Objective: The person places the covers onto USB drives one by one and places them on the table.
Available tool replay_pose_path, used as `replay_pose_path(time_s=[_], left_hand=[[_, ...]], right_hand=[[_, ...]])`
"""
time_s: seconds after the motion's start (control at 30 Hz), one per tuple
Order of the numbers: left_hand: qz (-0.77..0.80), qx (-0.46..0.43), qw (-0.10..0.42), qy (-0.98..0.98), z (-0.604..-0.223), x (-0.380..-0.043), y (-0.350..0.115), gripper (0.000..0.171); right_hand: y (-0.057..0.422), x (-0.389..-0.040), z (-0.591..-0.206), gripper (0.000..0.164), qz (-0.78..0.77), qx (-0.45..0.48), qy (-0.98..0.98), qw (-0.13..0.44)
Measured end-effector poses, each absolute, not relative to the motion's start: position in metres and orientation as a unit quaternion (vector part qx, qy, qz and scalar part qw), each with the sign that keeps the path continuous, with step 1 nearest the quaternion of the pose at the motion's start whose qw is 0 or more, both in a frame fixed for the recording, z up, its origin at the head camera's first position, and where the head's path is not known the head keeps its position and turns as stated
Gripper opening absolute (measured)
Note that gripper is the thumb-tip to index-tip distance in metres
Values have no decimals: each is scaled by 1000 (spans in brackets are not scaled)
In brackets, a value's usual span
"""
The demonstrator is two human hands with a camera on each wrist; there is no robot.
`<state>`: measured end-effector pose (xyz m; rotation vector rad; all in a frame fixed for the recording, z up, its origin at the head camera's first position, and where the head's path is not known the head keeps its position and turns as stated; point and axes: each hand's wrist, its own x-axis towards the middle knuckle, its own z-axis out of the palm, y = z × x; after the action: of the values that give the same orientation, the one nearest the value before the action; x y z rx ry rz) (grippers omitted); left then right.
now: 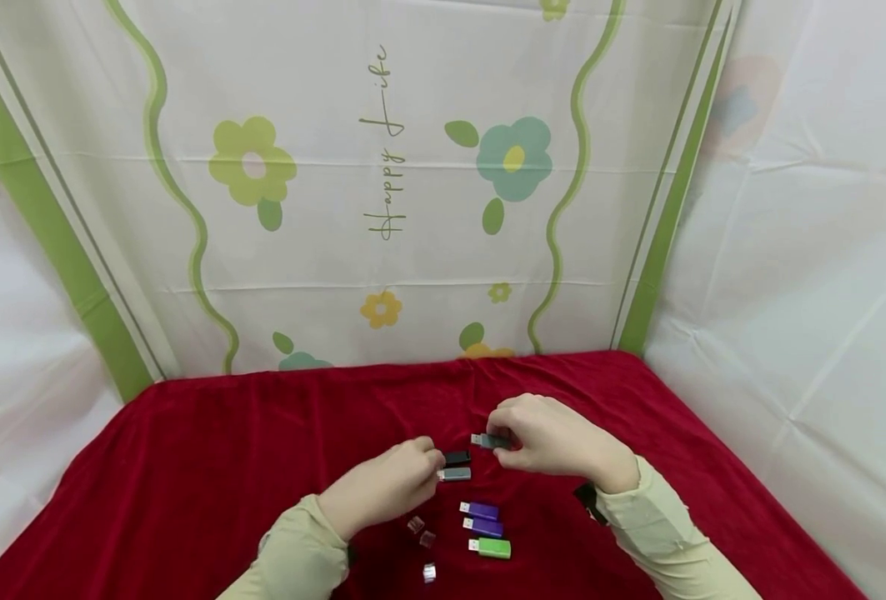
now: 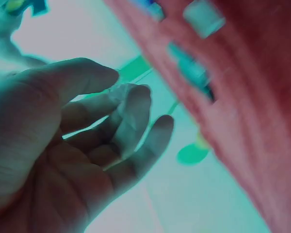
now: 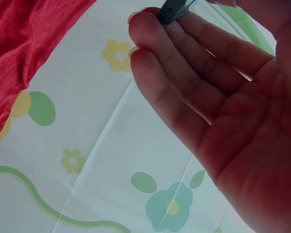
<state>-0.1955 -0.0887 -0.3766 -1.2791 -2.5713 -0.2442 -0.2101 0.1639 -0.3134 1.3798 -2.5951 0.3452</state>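
Between the fingertips of my right hand (image 1: 551,437) is a grey USB stick (image 1: 493,441), its metal plug pointing left. The right wrist view shows only the dark end of that stick (image 3: 171,10) at the fingers. My left hand (image 1: 392,482) pinches a small clear cap (image 2: 120,91) between thumb and fingers, seen in the left wrist view. Just right of the left hand, a black USB stick (image 1: 457,457) and another grey USB stick (image 1: 455,474) lie on the red cloth, their left ends close to the fingers.
Nearer the front are two purple USB sticks (image 1: 482,510) and a green one (image 1: 492,547), plugs facing left. Three clear caps (image 1: 416,524) lie to their left. Red cloth (image 1: 262,450) covers the table, and white patterned curtains (image 1: 322,208) stand behind and at both sides.
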Motion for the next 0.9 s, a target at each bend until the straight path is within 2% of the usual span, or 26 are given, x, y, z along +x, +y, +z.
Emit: replay_pose_path(time_s=[0.1, 0.2, 0.3, 0.9], left_hand=[[-144, -453, 175, -862, -354, -192, -98, 5], [-186, -468, 231, -833, -340, -191, -104, 13], [-205, -481, 256, -813, -334, -189, -104, 19], [-212, -498, 262, -799, -340, -183, -93, 24]], right_hand=[[164, -210, -312, 10, 117, 464, -872, 101], [164, -208, -310, 11, 125, 466, -868, 113], [163, -207, -310, 11, 139, 470, -863, 120], [155, -203, -316, 15, 158, 498, -837, 163]])
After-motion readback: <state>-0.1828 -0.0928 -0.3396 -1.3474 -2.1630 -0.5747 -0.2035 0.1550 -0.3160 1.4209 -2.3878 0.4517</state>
